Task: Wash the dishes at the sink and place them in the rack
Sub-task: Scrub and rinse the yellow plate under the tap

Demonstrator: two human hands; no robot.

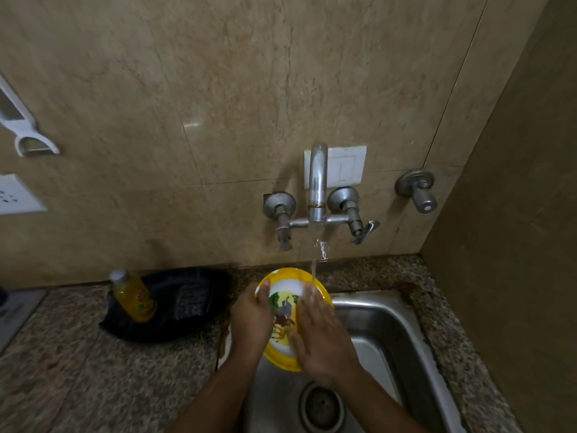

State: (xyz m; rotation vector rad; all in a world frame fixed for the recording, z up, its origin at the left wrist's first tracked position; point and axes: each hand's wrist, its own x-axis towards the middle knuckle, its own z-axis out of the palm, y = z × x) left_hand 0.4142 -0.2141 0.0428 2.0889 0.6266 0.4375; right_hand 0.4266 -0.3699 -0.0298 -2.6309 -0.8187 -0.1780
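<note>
Mid-rinse, a person holds a round yellow-rimmed plastic plate with a cartoon animal print (285,310) upright over the left end of a stainless steel sink (384,332), where a thin stream of water (315,260) falls from a wall-mounted chrome tap with two lever valves (318,182) onto the plate's upper right rim. The left hand (251,317) grips the plate's left edge, thumb hooked over the front of the rim and fingers curled behind it. The right hand (318,332) lies flat and spread on the printed face, fingers straight and blurred, apparently rubbing the surface under the flow; it holds nothing. The step in hand looks like the rinse of this one dish, with washing close to done. No rack shows in this view, so the placing step has yet to come and the rack must lie outside the picture. The next move probably calls for turning the plate so the water reaches its back and lower rim, letting it drain, then carrying it clear of the sink while the wet rim stays firmly held. On the speckled granite bench (78,370) to the left, a bottle of yellow dish liquid with a white cap (134,298) stands against a dark crumpled bag (184,301).
</note>
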